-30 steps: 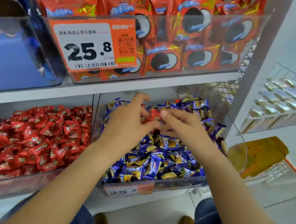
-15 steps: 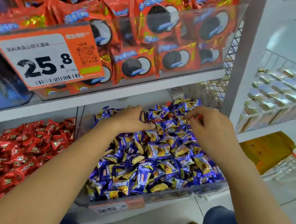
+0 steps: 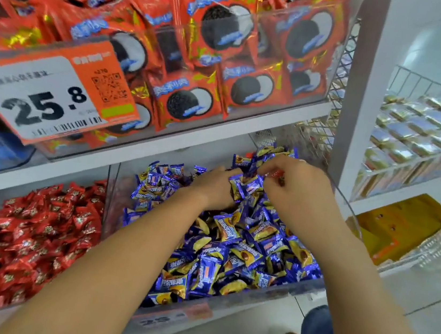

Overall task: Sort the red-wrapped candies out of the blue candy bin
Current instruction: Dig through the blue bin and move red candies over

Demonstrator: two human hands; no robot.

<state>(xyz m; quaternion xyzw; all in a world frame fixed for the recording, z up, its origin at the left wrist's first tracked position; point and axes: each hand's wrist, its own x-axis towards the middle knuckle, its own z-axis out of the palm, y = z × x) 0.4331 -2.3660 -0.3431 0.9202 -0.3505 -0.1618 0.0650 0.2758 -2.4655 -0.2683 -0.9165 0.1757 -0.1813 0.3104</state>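
Head view: both hands reach into the clear blue candy bin (image 3: 307,286) on the lower shelf, close together near its back edge. The right hand (image 3: 298,194) pinches a red-wrapped candy (image 3: 276,174) between thumb and fingertips, above the blue candies (image 3: 230,252) at the back right corner. The left hand (image 3: 215,187) lies curled into the pile; whether it grips anything I cannot tell. Red candies (image 3: 29,228) fill the neighbouring bin on the left. Above hangs a price tag (image 3: 52,91).
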